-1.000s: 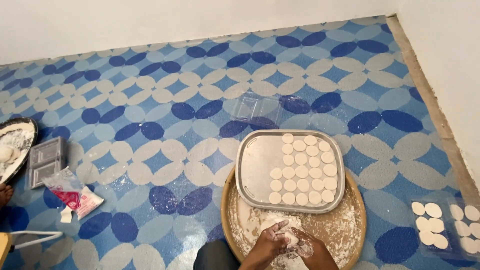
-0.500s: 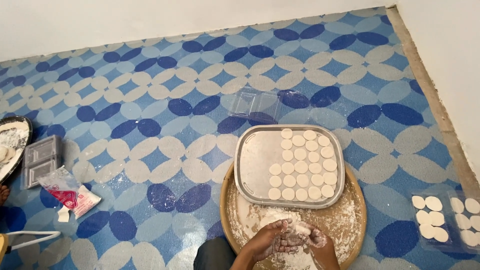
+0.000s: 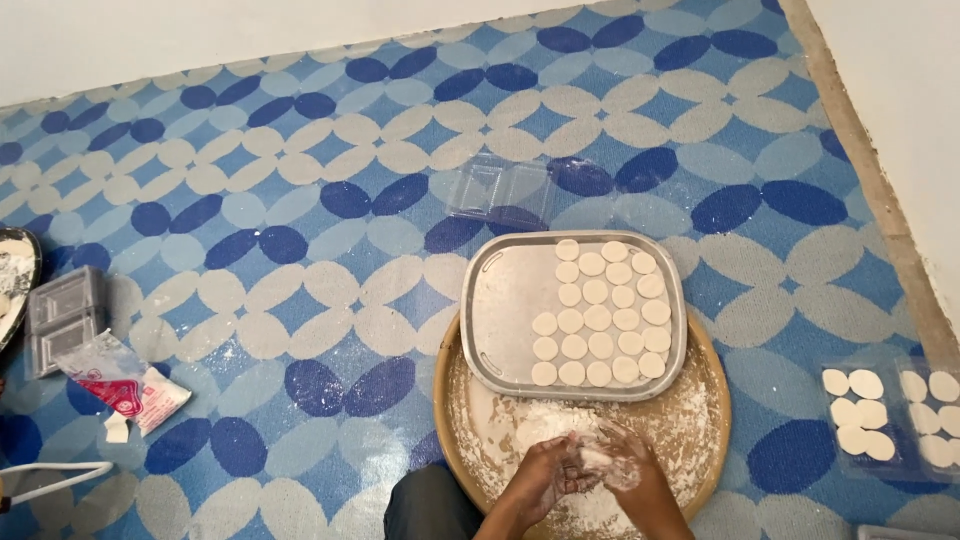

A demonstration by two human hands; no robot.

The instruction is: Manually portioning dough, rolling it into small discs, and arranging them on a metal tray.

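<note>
Kneading: both hands meet over the near part of a round wooden tray [image 3: 712, 420], pressing one small lump of white dough [image 3: 596, 459] between them.
Left hand [image 3: 548, 476]: fingers curl in from the left side of the dough and touch it; flour coats them.
Right hand [image 3: 632, 468]: fingers wrap narrow around the right side of the dough, white with flour, touching the left hand's fingers.
Dough: held between the two hands just above the floured wood, near the bottom edge of the view, near the heap of loose flour [image 3: 540, 415].
Wooden tray: lies on the floor, dusted all over with flour; its far half carries a metal tray.
Metal tray [image 3: 505, 300]: rectangular with rounded corners, resting on the wooden tray's far part and jutting past its rim; its left half is bare and floury.
Dough discs [image 3: 598, 318]: flat pale rounds set in neat rows on the right half of the metal tray, touching or nearly touching each other.
Floor [image 3: 300, 200]: tiled in a blue and cream petal pattern.
Clear plastic box [image 3: 500, 190]: just beyond the metal tray's far edge.
Far right: clear trays [image 3: 890, 410] with more pale discs, near the wall.
Far left: two clear lidded boxes [image 3: 62, 318], a plastic bag with a pink print [image 3: 125, 380], and the edge of a floured dish [image 3: 15, 275], all well apart from the hands.
</note>
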